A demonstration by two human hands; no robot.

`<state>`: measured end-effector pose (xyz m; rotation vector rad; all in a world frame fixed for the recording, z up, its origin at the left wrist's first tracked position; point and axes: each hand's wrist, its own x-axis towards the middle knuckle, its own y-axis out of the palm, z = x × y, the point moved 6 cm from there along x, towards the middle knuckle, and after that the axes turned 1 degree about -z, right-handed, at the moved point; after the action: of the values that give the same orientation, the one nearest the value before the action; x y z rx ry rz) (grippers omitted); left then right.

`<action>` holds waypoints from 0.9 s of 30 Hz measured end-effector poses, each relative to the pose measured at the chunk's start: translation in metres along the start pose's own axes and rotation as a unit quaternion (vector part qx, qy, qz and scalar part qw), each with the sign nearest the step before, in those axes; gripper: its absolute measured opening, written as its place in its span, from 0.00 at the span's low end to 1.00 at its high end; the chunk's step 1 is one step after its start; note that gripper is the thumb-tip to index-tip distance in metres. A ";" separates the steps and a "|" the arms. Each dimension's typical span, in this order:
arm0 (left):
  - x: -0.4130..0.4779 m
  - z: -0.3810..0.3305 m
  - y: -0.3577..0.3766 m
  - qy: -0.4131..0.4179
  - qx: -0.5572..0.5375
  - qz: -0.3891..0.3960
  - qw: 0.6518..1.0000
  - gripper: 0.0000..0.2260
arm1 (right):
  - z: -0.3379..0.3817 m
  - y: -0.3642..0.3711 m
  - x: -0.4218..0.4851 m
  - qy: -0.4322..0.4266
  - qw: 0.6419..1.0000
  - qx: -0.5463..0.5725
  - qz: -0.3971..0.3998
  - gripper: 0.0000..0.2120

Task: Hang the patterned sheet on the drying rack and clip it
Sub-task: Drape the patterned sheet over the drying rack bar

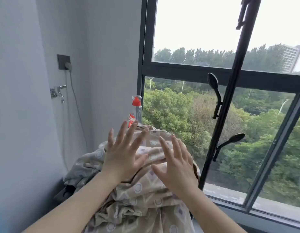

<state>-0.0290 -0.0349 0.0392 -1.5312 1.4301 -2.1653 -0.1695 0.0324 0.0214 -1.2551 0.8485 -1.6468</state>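
A beige patterned sheet with pale circles and purple squares lies heaped in a tall bundle in the corner below the window. My left hand hovers over the top of the heap with fingers spread and straight. Just right of it, my right hand is also spread wide over the sheet and holds nothing. Whether the palms touch the fabric I cannot tell. A black rack pole with hook arms leans up past the window, right of the sheet. No clip is in view.
A spray bottle with a red cap stands behind the heap by the window frame. On the left wall are a tap and a socket with a cable. The window sill runs along the right.
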 end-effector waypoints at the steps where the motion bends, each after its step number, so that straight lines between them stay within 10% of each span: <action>1: -0.006 0.005 0.012 -0.014 0.000 0.033 0.999 0.33 | -0.001 0.011 0.001 0.013 0.999 -0.018 0.039 0.38; 10: -0.023 0.034 0.086 -0.104 -0.036 0.232 0.966 0.46 | -0.027 0.069 0.036 0.078 0.989 -0.032 0.122 0.46; 17: -0.034 0.038 0.127 -0.126 -0.003 0.274 0.953 0.33 | -0.059 0.116 0.030 0.103 0.974 -0.111 0.170 0.39; 27: -0.033 0.037 0.147 -0.096 0.031 0.146 0.984 0.14 | -0.058 0.140 0.035 0.056 0.987 -0.150 0.027 0.25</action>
<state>-0.0417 -0.1187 -0.0907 -1.3669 1.4094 -1.8233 -0.1970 -0.0536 -0.1053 -1.3371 1.2262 -1.5987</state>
